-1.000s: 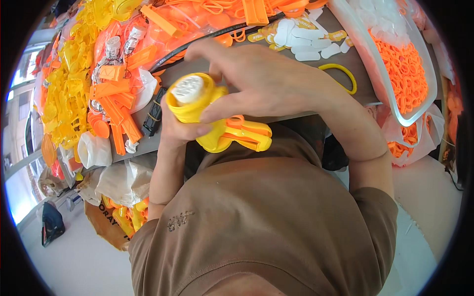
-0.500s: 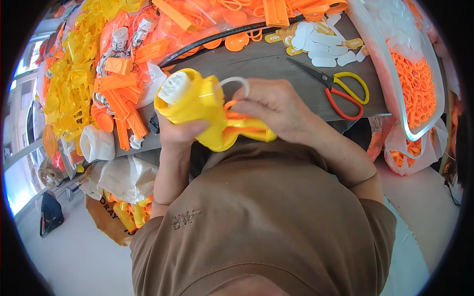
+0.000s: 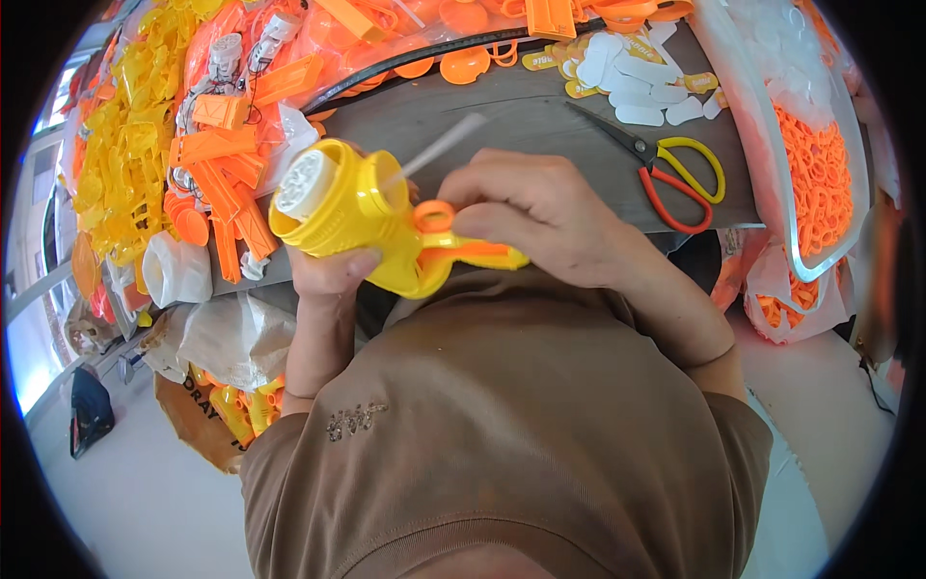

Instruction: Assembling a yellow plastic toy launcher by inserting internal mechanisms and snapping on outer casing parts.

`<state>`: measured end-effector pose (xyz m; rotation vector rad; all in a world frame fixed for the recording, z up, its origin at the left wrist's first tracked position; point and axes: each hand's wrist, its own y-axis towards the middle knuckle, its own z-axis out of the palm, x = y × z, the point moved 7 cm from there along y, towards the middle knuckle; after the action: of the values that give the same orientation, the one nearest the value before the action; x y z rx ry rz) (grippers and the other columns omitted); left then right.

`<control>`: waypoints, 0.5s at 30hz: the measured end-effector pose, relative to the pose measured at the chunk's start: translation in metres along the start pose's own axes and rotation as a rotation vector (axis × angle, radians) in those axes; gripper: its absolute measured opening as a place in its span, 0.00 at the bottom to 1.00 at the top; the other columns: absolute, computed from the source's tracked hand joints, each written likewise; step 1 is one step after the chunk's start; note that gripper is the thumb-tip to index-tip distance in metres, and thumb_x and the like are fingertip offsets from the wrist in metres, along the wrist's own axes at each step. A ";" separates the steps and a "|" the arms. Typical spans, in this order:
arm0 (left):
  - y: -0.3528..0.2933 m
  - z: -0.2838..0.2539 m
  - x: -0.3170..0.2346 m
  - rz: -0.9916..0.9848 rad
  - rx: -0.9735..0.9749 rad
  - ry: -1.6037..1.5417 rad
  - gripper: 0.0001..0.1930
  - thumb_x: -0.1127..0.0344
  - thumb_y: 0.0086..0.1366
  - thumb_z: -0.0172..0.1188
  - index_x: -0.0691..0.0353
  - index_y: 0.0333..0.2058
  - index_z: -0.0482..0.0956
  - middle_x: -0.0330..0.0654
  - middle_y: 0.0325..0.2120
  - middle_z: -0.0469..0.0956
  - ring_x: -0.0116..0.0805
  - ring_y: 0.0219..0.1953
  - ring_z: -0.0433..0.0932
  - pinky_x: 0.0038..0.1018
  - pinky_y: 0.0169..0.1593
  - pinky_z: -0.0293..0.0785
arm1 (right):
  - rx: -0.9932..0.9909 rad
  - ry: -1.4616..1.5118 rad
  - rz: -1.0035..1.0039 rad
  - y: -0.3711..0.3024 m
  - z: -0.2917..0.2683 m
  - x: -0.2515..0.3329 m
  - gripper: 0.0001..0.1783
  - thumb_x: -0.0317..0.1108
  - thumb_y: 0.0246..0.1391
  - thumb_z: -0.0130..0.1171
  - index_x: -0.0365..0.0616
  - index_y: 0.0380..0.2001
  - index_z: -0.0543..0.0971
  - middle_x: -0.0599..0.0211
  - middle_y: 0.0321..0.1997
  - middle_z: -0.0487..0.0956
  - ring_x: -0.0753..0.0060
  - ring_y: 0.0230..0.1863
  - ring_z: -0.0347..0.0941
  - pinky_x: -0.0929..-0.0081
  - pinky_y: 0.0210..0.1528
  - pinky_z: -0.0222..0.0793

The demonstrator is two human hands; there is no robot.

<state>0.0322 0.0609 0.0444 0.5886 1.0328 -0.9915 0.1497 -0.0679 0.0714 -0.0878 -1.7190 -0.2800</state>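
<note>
My left hand (image 3: 331,271) is wrapped round the barrel of a yellow plastic toy gun (image 3: 391,236), thumb on its underside. A white multi-holed nozzle (image 3: 305,183) sits in the round front end, which points to the upper left. From the body a translucent tube (image 3: 442,148) sticks up and to the right, its end free and slightly blurred. My right hand (image 3: 540,217) is closed, fingertips pinching at a small orange ring-shaped part (image 3: 433,215) on the gun. The curled fingers partly hide the grip point. An orange strip runs along the handle below.
Scissors (image 3: 666,179) with red and yellow handles lie on the grey table (image 3: 405,125), by white and gold labels (image 3: 637,82). Yellow parts (image 3: 135,145) and orange pieces (image 3: 227,183) heap up at left. A clear bag of orange rings (image 3: 815,174) stands at right.
The tube, bent over towards my right fingers before, now stands out nearly straight and free of them. The toy gun has shifted slightly left, and the orange ring part shows more.
</note>
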 end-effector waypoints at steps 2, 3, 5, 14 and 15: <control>0.002 -0.006 -0.009 0.078 -0.039 -0.026 0.43 0.65 0.36 0.66 0.67 0.54 0.59 0.51 0.43 0.70 0.49 0.44 0.75 0.40 0.46 0.75 | 0.046 0.105 0.065 -0.008 -0.006 -0.010 0.22 0.42 0.55 0.58 0.36 0.46 0.72 0.61 0.39 0.75 0.71 0.40 0.72 0.75 0.43 0.67; 0.001 -0.001 -0.017 0.132 -0.060 -0.046 0.43 0.63 0.37 0.66 0.67 0.54 0.58 0.52 0.43 0.69 0.49 0.44 0.75 0.39 0.45 0.76 | -0.053 0.113 0.013 -0.016 -0.013 -0.010 0.30 0.47 0.52 0.59 0.35 0.50 0.69 0.58 0.43 0.74 0.70 0.44 0.71 0.74 0.46 0.67; 0.005 0.000 -0.022 0.167 -0.023 -0.057 0.42 0.62 0.38 0.66 0.66 0.54 0.58 0.51 0.41 0.70 0.48 0.44 0.74 0.39 0.44 0.76 | -0.066 0.019 -0.027 -0.029 -0.019 -0.012 0.52 0.63 0.44 0.61 0.34 0.60 0.57 0.53 0.51 0.69 0.66 0.51 0.69 0.70 0.53 0.65; 0.012 0.006 -0.022 0.274 -0.072 -0.151 0.43 0.56 0.37 0.65 0.66 0.53 0.58 0.52 0.39 0.71 0.47 0.43 0.75 0.39 0.45 0.76 | -0.114 0.115 -0.082 -0.022 0.000 -0.007 0.50 0.67 0.46 0.56 0.30 0.55 0.59 0.61 0.42 0.74 0.73 0.39 0.72 0.76 0.43 0.68; 0.013 0.008 -0.022 0.286 -0.027 -0.197 0.43 0.55 0.37 0.65 0.66 0.53 0.59 0.52 0.40 0.71 0.47 0.43 0.75 0.39 0.44 0.77 | -0.158 -0.055 -0.242 -0.023 -0.001 0.005 0.48 0.66 0.48 0.56 0.29 0.53 0.61 0.62 0.40 0.75 0.74 0.37 0.73 0.77 0.40 0.68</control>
<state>0.0435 0.0696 0.0675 0.5856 0.7614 -0.7649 0.1453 -0.0911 0.0730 -0.0023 -1.7609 -0.5979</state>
